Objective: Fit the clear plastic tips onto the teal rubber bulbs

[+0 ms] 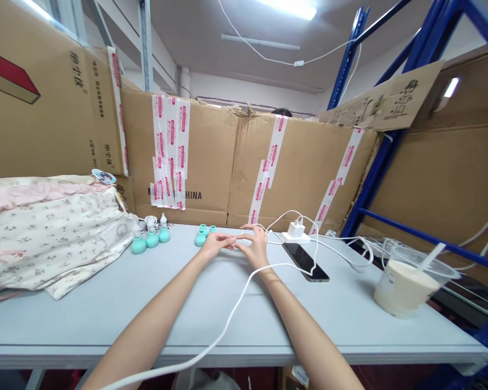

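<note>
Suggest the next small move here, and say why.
I'd probably ease the right hand clear of the white cable first: in this view the cable crosses its wrist and could snag. The left hand meets it fingertip to fingertip; whether they pinch something small, I can't tell.

Open grey tabletop [211, 309] all along the front, with bare room between the cloth bag [61, 227] on the left and the cup [406, 284] on the right! Across the middle, though, a white cable [244, 303] cuts the space, looping over the phone [305, 262]. Behind, the cardboard wall [211, 157] shuts off the table's far edge.
</note>
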Tool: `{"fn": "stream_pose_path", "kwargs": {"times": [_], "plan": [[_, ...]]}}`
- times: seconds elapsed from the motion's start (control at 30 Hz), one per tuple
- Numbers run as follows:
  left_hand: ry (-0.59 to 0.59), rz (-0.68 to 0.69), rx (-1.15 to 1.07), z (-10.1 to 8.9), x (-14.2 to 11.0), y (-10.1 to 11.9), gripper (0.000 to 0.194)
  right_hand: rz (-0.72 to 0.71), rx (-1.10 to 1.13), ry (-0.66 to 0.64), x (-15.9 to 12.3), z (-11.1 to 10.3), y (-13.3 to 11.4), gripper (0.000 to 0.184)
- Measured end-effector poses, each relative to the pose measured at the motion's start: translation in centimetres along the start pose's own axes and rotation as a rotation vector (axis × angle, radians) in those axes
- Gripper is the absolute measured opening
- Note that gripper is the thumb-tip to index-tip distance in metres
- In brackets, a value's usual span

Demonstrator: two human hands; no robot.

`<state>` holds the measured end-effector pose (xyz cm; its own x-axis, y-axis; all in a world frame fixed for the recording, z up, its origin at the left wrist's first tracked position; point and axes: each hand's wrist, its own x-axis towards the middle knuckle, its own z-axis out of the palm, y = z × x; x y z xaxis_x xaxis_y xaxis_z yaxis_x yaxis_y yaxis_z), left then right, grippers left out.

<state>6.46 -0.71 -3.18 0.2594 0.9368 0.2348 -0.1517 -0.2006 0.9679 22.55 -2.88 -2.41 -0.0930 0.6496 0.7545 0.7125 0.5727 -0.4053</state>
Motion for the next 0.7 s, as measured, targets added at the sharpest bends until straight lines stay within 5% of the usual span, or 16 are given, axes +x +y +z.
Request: {"fn": "stream_pose_path", "kwargs": {"times": [0.33, 0.57, 0.7], "plan": [[-0.028, -0.004, -0.158, 0.5, -0.1, 0.0, 0.054, -0.033, 0.035, 0.059, 0.3, -0.4, -0.3, 0.010], [-0.101, -0.037, -0.054, -0.2, -0.5, 0.9, 0.043, -0.053, 0.024, 0.011, 0.2, -0.6, -1.2, 0.012], [-0.010, -0.033, -0.079, -0.6, -0.4, 0.7, 0.045, -0.078, 0.064, 0.005, 0.8, -1.7, -0.5, 0.017]]}}
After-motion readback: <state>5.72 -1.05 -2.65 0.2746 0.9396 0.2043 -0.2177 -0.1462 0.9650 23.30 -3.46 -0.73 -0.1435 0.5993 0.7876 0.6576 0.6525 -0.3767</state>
